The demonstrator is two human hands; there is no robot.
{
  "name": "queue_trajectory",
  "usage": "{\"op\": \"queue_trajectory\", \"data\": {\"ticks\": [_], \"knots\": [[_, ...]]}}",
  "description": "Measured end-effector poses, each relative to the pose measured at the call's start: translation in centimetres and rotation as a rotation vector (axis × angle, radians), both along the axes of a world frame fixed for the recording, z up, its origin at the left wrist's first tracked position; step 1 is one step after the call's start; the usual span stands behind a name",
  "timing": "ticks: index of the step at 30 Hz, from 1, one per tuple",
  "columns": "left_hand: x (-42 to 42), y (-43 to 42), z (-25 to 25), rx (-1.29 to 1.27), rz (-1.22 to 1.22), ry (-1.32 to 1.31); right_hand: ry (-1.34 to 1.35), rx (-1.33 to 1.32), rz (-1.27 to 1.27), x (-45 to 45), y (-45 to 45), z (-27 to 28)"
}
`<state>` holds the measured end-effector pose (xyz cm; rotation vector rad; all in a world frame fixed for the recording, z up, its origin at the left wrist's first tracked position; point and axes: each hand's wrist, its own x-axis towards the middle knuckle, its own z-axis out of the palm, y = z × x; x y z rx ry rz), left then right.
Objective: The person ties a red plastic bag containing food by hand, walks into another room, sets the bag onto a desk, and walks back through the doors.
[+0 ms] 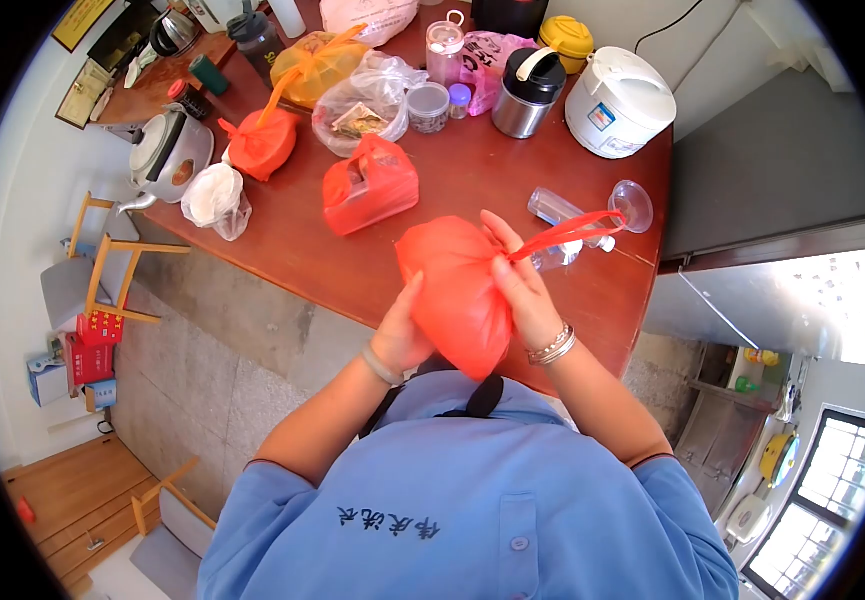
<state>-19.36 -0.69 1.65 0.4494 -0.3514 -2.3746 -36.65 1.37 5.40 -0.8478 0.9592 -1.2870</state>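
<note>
A full red plastic bag [455, 290] is held up between my hands, over the front edge of the red-brown table [282, 245]. Its twisted handles stretch out to the right, past my right fingers. My left hand [402, 325] presses on the bag's left side, its fingers partly hidden behind it. My right hand [524, 290] grips the bag's right side near the base of the handles. Behind the bag, another red bag [370, 185] stands on the table. To the right lie a clear plastic bottle [557, 208] and a clear cup [630, 206].
Along the table's back are a white rice cooker [620, 103], a steel container [528, 95], a yellow bag [317, 68] and a clear bag [367, 105]. Further left are a tied red bag [261, 143], a kettle [169, 155] and a white-lined cup [215, 198]. A wooden chair [102, 255] stands beyond.
</note>
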Motion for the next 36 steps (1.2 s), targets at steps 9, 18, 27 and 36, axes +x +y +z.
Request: {"op": "queue_trajectory", "data": {"ticks": [9, 18, 27, 36], "knots": [[-0.6, -0.1, -1.2, -0.184, 0.237, -0.334, -0.120, 0.133, -0.047, 1.4, 1.1, -1.0], [-1.1, 0.1, -1.9, -0.348, 0.398, -0.435, -0.060, 0.084, -0.176, 1.8, 1.6, -3.7], [-1.3, -1.1, -0.8, -0.149, 0.367, -0.319, 0.209, -0.078, -0.051, 1.3, 0.3, -0.3], [1.9, -3.5, 3.3, -0.161, 0.048, 0.170, 0.794, -0.377, 0.147, -2.6, 1.9, 1.6]]}}
